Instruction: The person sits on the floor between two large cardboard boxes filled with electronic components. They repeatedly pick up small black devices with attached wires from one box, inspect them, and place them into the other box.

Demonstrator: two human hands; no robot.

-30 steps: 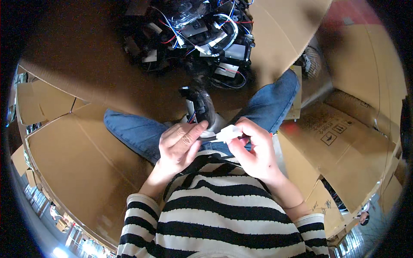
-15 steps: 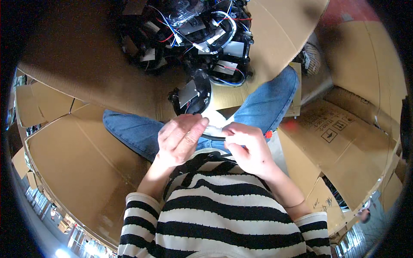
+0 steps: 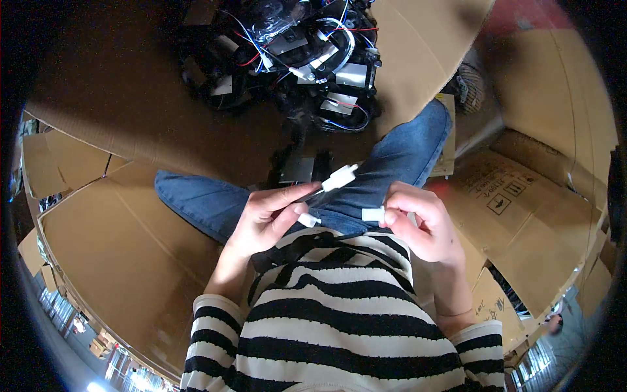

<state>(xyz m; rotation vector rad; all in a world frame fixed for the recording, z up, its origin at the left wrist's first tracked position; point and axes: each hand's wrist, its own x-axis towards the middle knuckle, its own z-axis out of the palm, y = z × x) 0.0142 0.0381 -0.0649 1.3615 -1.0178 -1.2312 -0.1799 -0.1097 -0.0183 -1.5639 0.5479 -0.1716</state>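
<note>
Connector point(image 3: 372, 214) partly hidden by right hand point(image 3: 421, 223); shadowed unit point(image 3: 299, 170) seems black.

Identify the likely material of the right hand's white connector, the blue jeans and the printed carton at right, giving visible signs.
White connector: probably plastic; smooth, opaque and block-shaped.
Blue jeans: apparently denim; matt, with uneven fading.
Printed carton: most likely cardboard; dull brown, with flat, flap-like panels.

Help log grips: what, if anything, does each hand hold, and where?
Right hand: small white connector, by its right end. Left hand: longer white connector, apparently by wires; another connector below, hold unclear.
</note>
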